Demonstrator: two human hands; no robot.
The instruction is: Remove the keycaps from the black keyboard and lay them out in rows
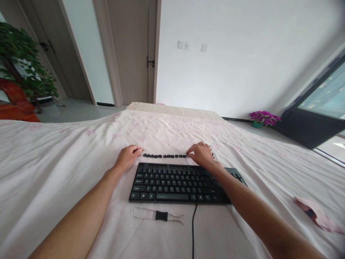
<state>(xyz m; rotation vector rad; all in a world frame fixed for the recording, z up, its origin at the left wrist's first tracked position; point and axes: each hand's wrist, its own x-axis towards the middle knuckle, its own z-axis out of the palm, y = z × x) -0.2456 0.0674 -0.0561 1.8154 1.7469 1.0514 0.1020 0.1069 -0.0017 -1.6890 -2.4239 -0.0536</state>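
Left hand (130, 157) sat at the keyboard's (172, 196) ten o'clock, fingers bunched beside a row of black keycaps (177, 156); I couldn't tell whether it pinched anything. Wire keycap puller (161, 215) lay at seven. Keycaps ran from ten to twelve, seemingly light, hard, easily scattered; best pinched by their sides. Right hand (201, 154) at one, fingers curled by the end cap, grip unclear.
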